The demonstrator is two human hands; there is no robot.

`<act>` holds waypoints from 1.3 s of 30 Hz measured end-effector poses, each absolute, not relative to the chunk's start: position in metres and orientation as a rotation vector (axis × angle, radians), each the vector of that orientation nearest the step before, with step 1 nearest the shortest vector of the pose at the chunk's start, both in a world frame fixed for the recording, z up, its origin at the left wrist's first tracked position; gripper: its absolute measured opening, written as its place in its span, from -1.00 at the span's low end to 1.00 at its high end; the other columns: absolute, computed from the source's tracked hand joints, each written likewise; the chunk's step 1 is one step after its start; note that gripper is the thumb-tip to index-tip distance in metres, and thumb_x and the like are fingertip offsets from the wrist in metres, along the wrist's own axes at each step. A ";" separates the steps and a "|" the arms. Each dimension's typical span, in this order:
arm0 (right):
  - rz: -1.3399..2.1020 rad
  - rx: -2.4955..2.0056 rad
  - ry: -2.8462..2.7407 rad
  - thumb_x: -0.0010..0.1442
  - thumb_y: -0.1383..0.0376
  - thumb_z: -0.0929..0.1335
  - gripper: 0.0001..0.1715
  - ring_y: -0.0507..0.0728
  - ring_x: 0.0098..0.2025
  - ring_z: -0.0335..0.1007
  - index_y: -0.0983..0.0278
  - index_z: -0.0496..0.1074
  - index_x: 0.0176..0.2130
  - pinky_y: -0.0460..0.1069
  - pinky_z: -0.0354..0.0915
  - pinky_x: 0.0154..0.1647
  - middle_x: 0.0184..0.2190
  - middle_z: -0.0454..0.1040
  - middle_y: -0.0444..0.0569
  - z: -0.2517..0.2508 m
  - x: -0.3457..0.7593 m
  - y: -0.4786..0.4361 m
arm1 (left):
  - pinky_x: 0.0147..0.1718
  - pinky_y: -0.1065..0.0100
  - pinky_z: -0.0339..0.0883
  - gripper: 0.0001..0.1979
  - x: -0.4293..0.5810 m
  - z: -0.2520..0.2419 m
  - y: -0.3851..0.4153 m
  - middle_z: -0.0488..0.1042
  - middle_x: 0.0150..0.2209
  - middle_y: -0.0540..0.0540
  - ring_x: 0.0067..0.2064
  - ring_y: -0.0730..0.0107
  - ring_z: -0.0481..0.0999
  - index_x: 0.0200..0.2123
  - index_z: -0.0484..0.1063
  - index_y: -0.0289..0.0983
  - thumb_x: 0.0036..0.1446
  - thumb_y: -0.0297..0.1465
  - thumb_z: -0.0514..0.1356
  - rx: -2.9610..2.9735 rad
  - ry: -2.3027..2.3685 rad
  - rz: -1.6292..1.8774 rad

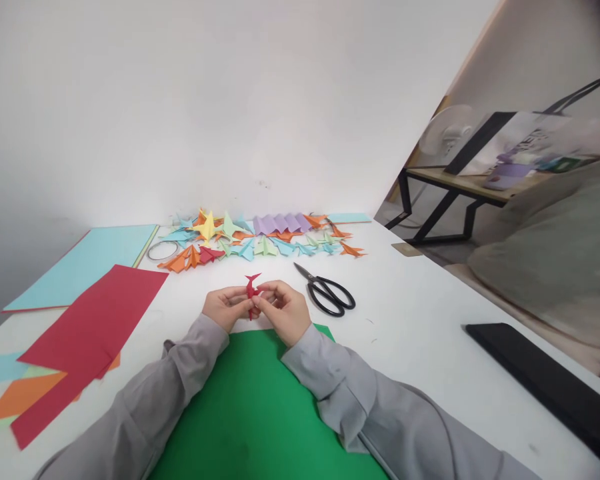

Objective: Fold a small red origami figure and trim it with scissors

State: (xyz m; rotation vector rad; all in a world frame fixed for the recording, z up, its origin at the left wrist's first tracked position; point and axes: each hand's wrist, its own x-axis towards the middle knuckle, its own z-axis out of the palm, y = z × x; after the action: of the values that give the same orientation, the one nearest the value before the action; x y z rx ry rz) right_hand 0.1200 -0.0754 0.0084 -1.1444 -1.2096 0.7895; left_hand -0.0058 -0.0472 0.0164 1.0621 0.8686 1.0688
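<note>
A small folded red paper figure (251, 285) with a forked tail end is pinched between my two hands, upright above the far edge of a green sheet (240, 400). My left hand (227, 307) grips it from the left with thumb and fingers. From the other side my right hand (284, 308) pinches it, thumb and fingertips pressed on its middle. The fingers cover much of the figure's centre. To the right of my right hand lie black-handled scissors (330, 295), blades pointing away to the upper left.
Along the wall lie several folded paper figures (207, 227) and a pleated purple strip (280, 224). A wire coil (163, 251) rests beside them. Red paper (100, 320), blue paper (90, 260) and orange paper (27, 395) are at left; a black bar-shaped object (540, 387) lies right.
</note>
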 end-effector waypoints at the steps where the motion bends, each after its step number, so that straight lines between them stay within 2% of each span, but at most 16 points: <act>1: 0.786 -1.149 -1.211 -0.07 0.23 0.40 -0.79 0.02 -0.59 0.33 0.28 0.42 -0.37 -0.08 0.21 -0.59 -0.61 0.44 -0.12 0.009 0.121 -0.075 | -0.50 0.33 0.43 -0.58 -0.006 0.016 -0.046 0.54 -0.58 -0.11 -0.58 0.39 0.49 -0.40 0.52 -0.40 -0.41 -0.32 0.44 1.043 0.872 1.050; 7: 0.803 -1.127 -1.182 -0.08 0.25 0.40 -0.81 0.03 -0.57 0.34 0.28 0.46 -0.39 -0.06 0.26 -0.55 -0.60 0.46 -0.11 0.009 0.121 -0.075 | -0.44 0.25 0.47 -0.54 -0.007 0.015 -0.044 0.54 -0.57 -0.13 -0.54 0.33 0.52 -0.37 0.51 -0.40 -0.43 -0.29 0.44 1.039 0.879 0.997; 14: 0.772 -1.120 -1.228 -0.04 0.25 0.37 -0.79 0.02 -0.58 0.32 0.28 0.49 -0.34 -0.08 0.23 -0.59 -0.58 0.46 -0.10 0.007 0.122 -0.075 | -0.38 0.15 0.48 -0.55 -0.008 0.013 -0.044 0.55 -0.54 -0.14 -0.52 0.28 0.53 -0.37 0.50 -0.41 -0.41 -0.30 0.44 1.021 0.868 0.997; 25: 0.625 -1.159 -1.361 0.00 0.31 0.32 -0.80 0.02 -0.58 0.32 0.27 0.50 -0.32 -0.09 0.22 -0.62 -0.55 0.50 -0.07 0.007 0.121 -0.076 | -0.51 0.38 0.43 -0.61 -0.007 0.013 -0.044 0.52 -0.60 -0.10 -0.57 0.42 0.48 -0.42 0.54 -0.38 -0.40 -0.31 0.43 1.033 0.850 1.012; 32: 0.617 -1.193 -1.371 0.02 0.30 0.32 -0.80 0.00 -0.61 0.28 0.28 0.48 -0.31 -0.09 0.23 -0.62 -0.59 0.46 -0.10 0.005 0.120 -0.074 | -0.50 0.35 0.43 -0.57 -0.010 0.006 -0.040 0.54 -0.58 -0.11 -0.58 0.41 0.48 -0.40 0.53 -0.38 -0.40 -0.26 0.43 1.032 0.855 0.989; 39: 0.674 -1.173 -1.380 0.00 0.29 0.31 -0.77 0.00 -0.58 0.31 0.30 0.49 -0.31 -0.12 0.23 -0.61 -0.54 0.50 -0.06 -0.001 0.120 -0.071 | -0.52 0.34 0.41 -0.47 -0.014 -0.006 -0.031 0.49 -0.64 -0.08 -0.59 0.41 0.46 -0.38 0.53 -0.42 -0.47 -0.20 0.43 1.041 0.844 0.928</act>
State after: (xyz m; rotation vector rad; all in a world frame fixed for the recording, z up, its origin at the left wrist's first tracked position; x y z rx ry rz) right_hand 0.1201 -0.0714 -0.0009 -1.1734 -1.3800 0.6735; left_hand -0.0138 -0.0315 -0.0063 1.0407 0.8441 0.9276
